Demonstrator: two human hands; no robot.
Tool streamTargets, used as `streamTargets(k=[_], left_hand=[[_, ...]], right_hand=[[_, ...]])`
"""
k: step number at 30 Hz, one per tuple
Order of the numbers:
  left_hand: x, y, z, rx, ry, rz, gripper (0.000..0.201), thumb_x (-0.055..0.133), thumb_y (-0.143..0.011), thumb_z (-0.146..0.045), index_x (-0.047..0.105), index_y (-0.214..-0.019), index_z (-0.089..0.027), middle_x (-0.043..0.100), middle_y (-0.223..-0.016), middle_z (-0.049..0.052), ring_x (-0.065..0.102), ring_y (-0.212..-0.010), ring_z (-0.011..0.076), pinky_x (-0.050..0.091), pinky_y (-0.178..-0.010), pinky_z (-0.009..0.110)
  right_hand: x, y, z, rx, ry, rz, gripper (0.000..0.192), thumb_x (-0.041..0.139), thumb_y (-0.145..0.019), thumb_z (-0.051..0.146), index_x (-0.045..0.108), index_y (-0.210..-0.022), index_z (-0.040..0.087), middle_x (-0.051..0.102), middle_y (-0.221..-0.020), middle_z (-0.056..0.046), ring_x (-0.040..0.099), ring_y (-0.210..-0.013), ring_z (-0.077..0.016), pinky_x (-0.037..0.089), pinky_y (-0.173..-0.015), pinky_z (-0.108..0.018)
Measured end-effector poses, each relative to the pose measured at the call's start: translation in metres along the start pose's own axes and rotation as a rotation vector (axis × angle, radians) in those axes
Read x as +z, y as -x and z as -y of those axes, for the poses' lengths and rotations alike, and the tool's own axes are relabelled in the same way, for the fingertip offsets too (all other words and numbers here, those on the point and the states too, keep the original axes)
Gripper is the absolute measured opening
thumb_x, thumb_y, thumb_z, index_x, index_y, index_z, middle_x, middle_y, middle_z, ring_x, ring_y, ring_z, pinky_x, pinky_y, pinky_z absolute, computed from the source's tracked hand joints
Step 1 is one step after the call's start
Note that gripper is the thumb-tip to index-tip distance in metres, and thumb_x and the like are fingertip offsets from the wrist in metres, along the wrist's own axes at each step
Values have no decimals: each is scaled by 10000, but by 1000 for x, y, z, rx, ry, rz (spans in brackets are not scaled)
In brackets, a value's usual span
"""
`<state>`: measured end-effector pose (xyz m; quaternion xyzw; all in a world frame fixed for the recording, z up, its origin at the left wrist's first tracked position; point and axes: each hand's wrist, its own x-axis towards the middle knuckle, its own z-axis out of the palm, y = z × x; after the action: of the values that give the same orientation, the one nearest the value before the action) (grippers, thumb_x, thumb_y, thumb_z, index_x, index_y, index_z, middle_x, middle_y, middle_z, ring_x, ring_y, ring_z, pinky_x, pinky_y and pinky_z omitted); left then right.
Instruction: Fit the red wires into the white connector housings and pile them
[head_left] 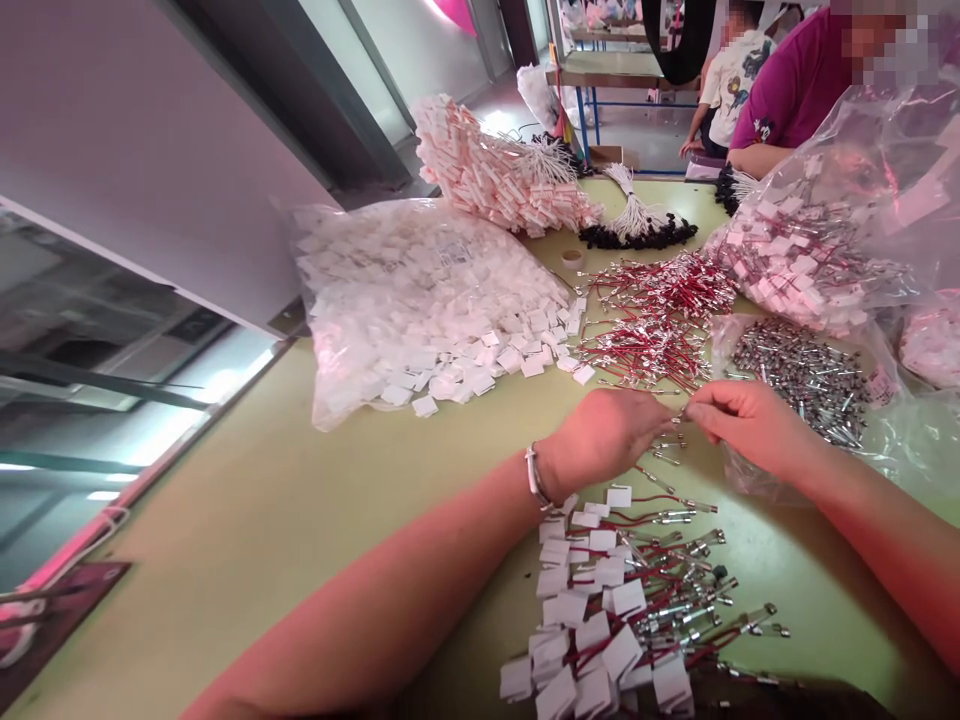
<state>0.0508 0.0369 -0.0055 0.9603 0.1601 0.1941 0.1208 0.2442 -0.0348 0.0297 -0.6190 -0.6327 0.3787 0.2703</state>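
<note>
Over the middle of the table my left hand (611,432) and my right hand (739,420) almost meet at the fingertips. My right thumb and forefinger pinch a small metal piece (679,414), too small to name surely. The left fingers are closed at its other side, and what they hold is mostly hidden. Just below lie several loose glass fuses with metal ends (666,452). Nearer me is a heap of short red wires with white plastic housings (592,630) at one end and metal-ended fuses (697,600) at the other.
Ahead lies a pile of red wires with metal terminals (652,320). A clear bag of white housings (435,290) spills out at the left. At the right are an open bag of fuses (806,375) and a bag of wired parts (817,240). A person in purple (787,85) sits beyond.
</note>
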Motion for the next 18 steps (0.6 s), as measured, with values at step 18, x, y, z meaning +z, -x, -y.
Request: streamTargets(k=[18], left_hand=[[-7,0,5,133,-67,-6,319,340,-960,-226,602,-791,-163,578,-639,9,494,-560,107,359,-528,239]], right_hand=[[3,-5,1,31,-45,162,271,540,-842,310,516,-598,196,519,-543,46,412,-504,-85,321,-521,-265]])
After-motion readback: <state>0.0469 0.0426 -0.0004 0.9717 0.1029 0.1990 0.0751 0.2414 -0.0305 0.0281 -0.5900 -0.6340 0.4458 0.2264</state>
